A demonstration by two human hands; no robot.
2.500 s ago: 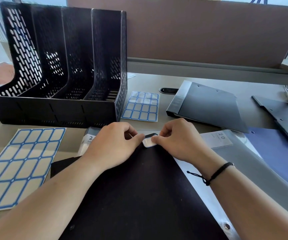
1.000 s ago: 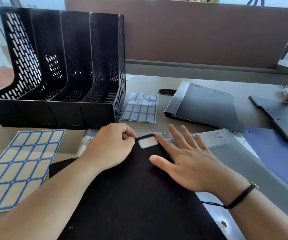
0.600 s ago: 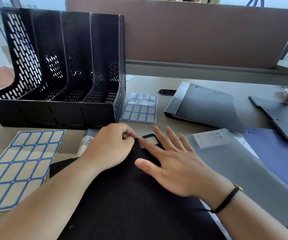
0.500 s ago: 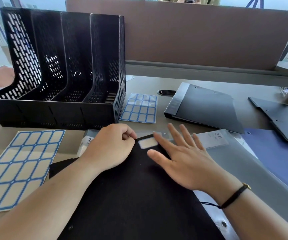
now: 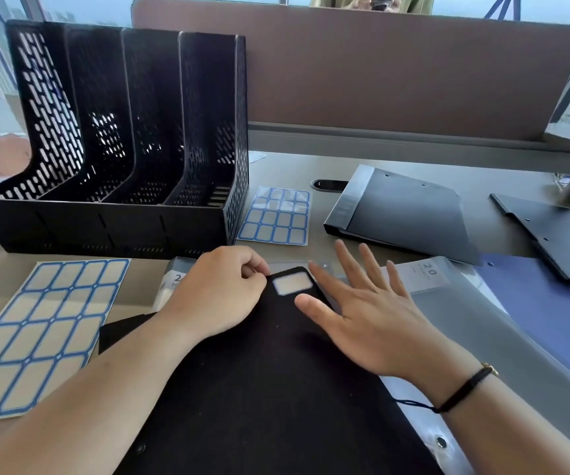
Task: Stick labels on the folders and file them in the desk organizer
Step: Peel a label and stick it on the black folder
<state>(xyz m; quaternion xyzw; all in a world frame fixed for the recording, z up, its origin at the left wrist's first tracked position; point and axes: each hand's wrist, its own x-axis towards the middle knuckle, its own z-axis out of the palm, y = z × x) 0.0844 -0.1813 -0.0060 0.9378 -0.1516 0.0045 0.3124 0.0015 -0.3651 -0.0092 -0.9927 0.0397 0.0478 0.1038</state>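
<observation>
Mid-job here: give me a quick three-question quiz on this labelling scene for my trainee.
1. True or false: the label sits at the far corner of the black folder.
2. Which hand lies flat with straight fingers? A) left hand B) right hand
3. Fill in: the desk organizer holds ____ folders so far.

Key
1. True. It sits between the two hands.
2. B. The left hand's fingers are curled at the folder's corner beside the label; whether they pinch it cannot be told.
3. No. Every slot that shows is empty.
</observation>
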